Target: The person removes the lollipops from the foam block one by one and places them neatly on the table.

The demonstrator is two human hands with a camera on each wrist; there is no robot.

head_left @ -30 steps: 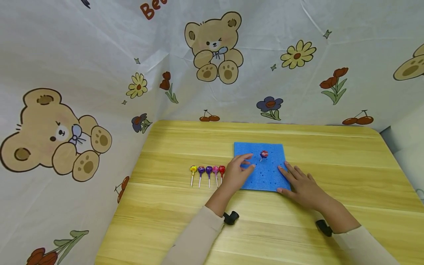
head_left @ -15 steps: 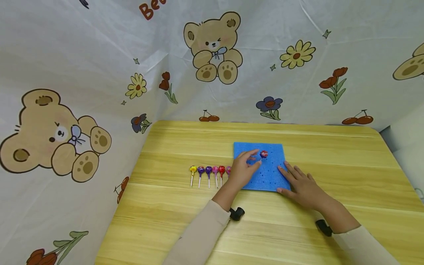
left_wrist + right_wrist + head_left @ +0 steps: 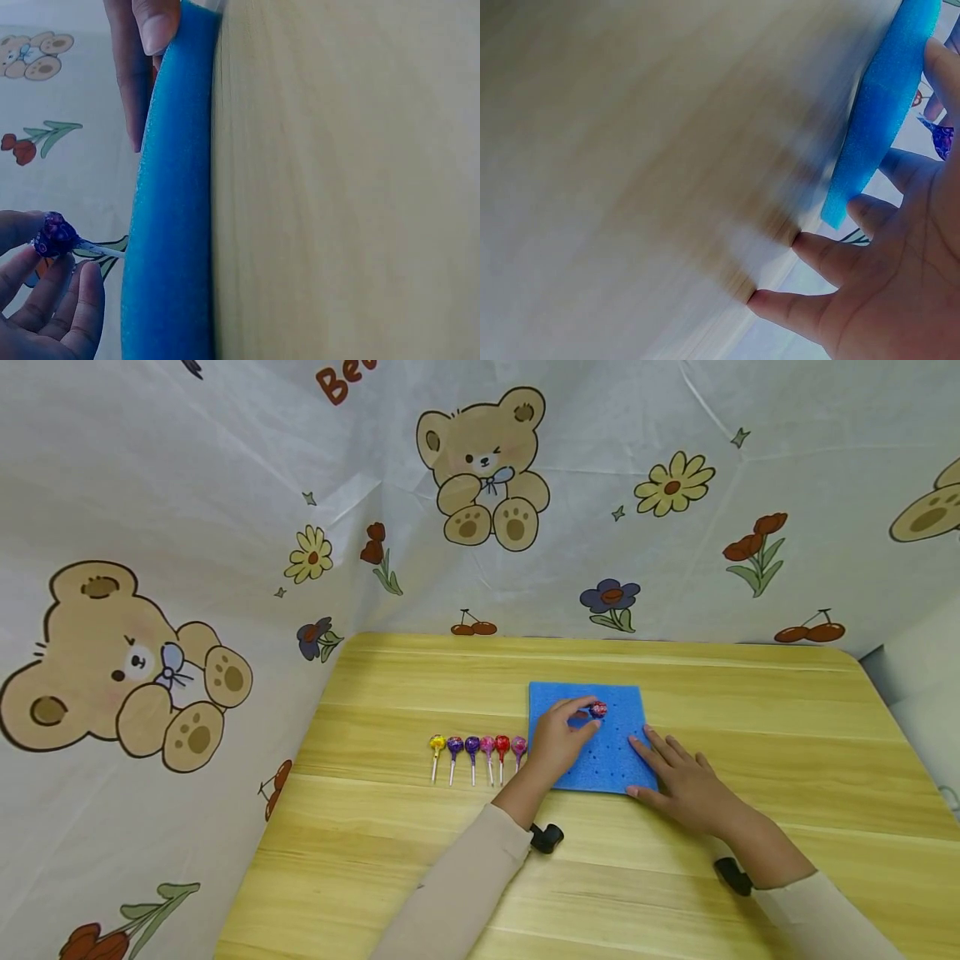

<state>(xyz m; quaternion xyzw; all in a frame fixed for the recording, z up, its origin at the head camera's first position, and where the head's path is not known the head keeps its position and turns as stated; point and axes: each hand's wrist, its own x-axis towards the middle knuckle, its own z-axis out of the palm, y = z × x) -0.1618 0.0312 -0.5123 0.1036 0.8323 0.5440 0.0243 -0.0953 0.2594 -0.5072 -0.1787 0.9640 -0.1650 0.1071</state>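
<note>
A lollipop (image 3: 598,709) in a red and dark blue wrapper stands in a blue foam board (image 3: 612,752) dotted with small holes. My left hand (image 3: 559,740) is over the board, thumb and forefinger on either side of the lollipop's head. In the left wrist view the fingertips touch the lollipop (image 3: 57,235), and its white stick meets the foam. My right hand (image 3: 686,781) lies spread along the board's right edge, some fingertips on the foam. The right wrist view has other fingertips of the right hand (image 3: 889,277) on the table.
Left of the board, several wrapped lollipops lie in a row on the wooden table (image 3: 360,843), from a yellow lollipop (image 3: 437,743) to a pink lollipop (image 3: 519,746). A cloth printed with bears and flowers (image 3: 300,443) hangs behind and at the left.
My left hand has moved rightward and closed in on the standing lollipop, uncovering the pink lollipop at the row's right end. The right hand stays on the board's edge.
</note>
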